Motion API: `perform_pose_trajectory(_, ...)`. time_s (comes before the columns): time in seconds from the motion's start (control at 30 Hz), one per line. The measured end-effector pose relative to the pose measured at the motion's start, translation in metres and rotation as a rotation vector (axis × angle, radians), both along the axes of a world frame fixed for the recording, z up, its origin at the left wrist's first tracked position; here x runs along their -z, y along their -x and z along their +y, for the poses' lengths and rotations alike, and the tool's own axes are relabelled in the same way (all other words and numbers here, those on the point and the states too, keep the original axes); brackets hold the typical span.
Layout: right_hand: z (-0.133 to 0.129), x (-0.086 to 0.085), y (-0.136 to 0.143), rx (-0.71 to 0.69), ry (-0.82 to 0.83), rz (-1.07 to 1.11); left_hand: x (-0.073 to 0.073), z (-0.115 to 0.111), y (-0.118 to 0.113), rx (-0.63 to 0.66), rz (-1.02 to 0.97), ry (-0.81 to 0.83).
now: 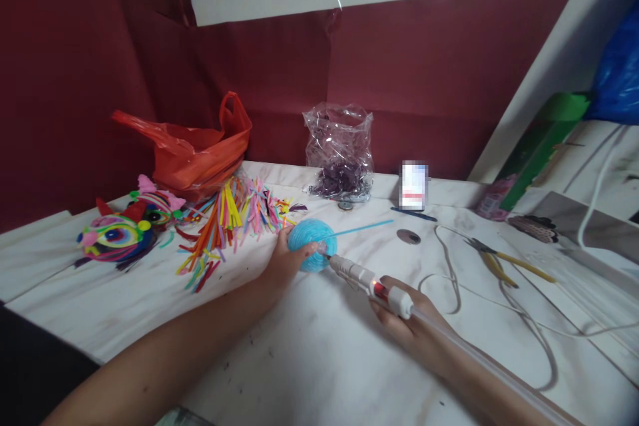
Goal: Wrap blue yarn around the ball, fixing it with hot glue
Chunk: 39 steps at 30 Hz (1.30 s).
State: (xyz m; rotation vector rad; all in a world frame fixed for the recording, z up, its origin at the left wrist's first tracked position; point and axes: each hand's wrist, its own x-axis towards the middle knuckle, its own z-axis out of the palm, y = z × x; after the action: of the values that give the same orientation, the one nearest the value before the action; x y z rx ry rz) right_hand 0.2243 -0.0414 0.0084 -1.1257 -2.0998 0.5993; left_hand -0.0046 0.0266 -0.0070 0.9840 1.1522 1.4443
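Two hands: both at work near the middle of the frame, above a marble-patterned table (299, 353).
Left hand (288, 254): clamped on the blue ball (310, 234), thumb across its front, other fingers mostly hidden behind it.
Right hand (418, 327): closed around the white glue gun (355, 273), right of centre (whether a finger presses the trigger, I cannot tell).
Blue ball: centre of the frame, wound in light-blue strands, with one straight blue strand (363, 229) reaching toward the right.
Glue gun: nozzle pointing left at the ball, close to the left thumb; a red glow shows in its body, and a long translucent stick (474, 350) runs from its rear toward the lower right.
Left side: two striped, multicoloured figures (116, 237), a red plastic bag (200, 158) behind, and bright strips (222, 221) beside them.
Upper middle: a clear bag (340, 148) with dark purple contents.
Right side: yellow-handled pliers (532, 268) beside a looping pale cable (455, 283).
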Motion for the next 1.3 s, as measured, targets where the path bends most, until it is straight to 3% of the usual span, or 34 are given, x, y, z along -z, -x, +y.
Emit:
perform_pose_trajectory(0.27,-0.0008,-0.0013,0.0027,0.011,-0.004,0.012,-0.0011,-0.0023,-0.0029,-0.003,0.092,0.005)
perform_pose_trajectory(0.93,-0.0010,-0.0006,0.0034,0.006,-0.109,0.020,0.0033,0.0012,0.0003,0.002,0.041,-0.005)
perform_pose_trajectory(1.3,-0.0008,-0.0017,0.0029,0.102,-0.059,0.083,-0.0020,-0.0023,0.0008,0.043,0.091,0.011)
